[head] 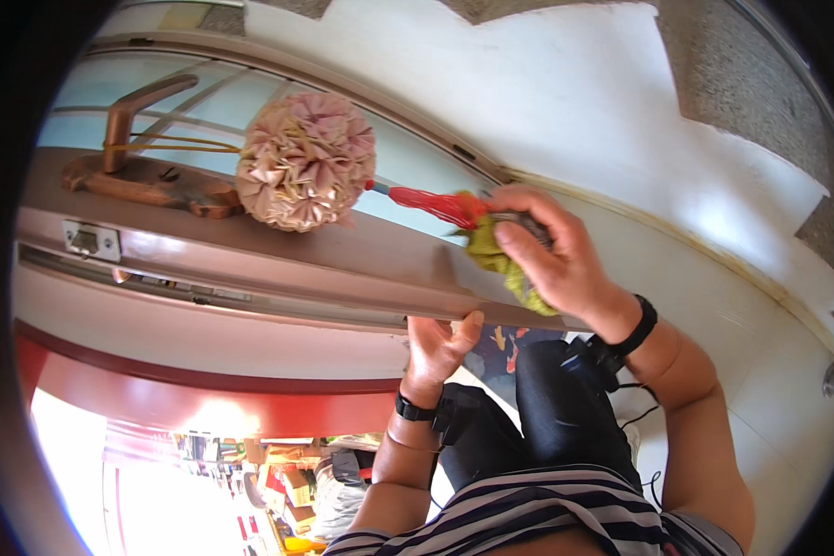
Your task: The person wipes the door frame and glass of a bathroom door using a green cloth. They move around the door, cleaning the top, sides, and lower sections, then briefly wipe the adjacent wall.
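Observation:
A bent copper-coloured lever handle (121,128) stands on the frame of a glazed door (361,278). From the handle, on a thin yellowish cord (181,144), hangs a pink ball of folded flowers (306,163). Its red tassel (431,205) runs toward my right hand (563,254), which is closed around a crumpled yellow-green and grey cloth (504,254). Cloth and tassel meet at my fingers; whether I also pinch the tassel is hidden. Lower down, my left hand (438,347) grips the door's edge, thumb on the near face and fingers mostly hidden.
A metal latch plate (92,240) sits on the door's edge. Beside the door is a red frame (215,403), with piled boxes and goods (295,486) beyond. A dark mat with fish pictures (497,358) lies near my legs. The wall (528,83) has a jagged white-and-grey border.

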{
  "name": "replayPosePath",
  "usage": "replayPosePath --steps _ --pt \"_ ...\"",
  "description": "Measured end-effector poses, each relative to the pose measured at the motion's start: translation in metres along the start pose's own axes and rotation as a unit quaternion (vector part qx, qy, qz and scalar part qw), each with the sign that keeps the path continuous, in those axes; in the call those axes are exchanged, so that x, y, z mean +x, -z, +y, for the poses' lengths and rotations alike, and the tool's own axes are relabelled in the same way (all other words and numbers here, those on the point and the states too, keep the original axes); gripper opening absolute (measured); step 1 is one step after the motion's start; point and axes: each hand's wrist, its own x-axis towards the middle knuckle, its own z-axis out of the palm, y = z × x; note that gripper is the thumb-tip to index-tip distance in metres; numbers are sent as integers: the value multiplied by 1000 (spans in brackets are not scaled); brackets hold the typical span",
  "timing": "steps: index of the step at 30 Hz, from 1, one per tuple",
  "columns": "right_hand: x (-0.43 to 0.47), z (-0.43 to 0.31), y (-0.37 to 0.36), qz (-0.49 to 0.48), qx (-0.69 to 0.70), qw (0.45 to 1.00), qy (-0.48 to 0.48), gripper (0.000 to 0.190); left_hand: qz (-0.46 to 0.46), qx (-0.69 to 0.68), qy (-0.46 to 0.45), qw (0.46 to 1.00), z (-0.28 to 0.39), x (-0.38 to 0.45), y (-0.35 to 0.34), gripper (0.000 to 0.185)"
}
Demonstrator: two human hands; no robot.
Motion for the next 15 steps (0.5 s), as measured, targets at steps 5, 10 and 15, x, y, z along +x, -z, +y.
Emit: replayPosePath --steps 5,10,15 --pt "28 -48 -79 -14 12 989 148 26 1 32 -52 998 -3 -23 4 59" --pt "18 -36 -76 -89 -15 982 165 28 48 87 -73 992 -2 -27 6 52" --pt "-44 9 -43 -86 -70 993 27 27 41 37 -22 998 -2 -30 11 41"
